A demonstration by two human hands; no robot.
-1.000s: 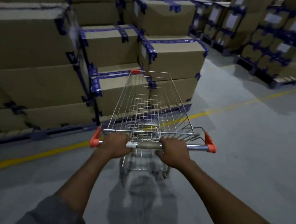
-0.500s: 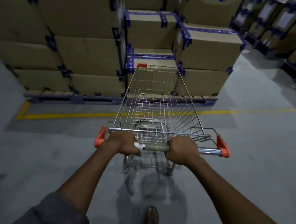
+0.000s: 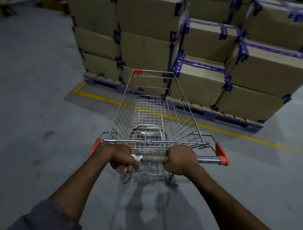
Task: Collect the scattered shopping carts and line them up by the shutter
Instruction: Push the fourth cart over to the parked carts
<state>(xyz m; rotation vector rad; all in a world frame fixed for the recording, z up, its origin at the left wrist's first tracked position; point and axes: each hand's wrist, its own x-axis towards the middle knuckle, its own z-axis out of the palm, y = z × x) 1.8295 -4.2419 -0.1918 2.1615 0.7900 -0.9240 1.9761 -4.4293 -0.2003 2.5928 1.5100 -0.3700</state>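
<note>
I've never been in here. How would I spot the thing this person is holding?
Find the stacked cardboard boxes behind the yellow floor line. In front of them stands the shopping cart, its handle gripped by the left hand and right hand. Unlike the brown boxes, it is bare wire with orange corner caps.

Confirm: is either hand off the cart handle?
No, the left hand and right hand both grip the handle of the cart.
</note>
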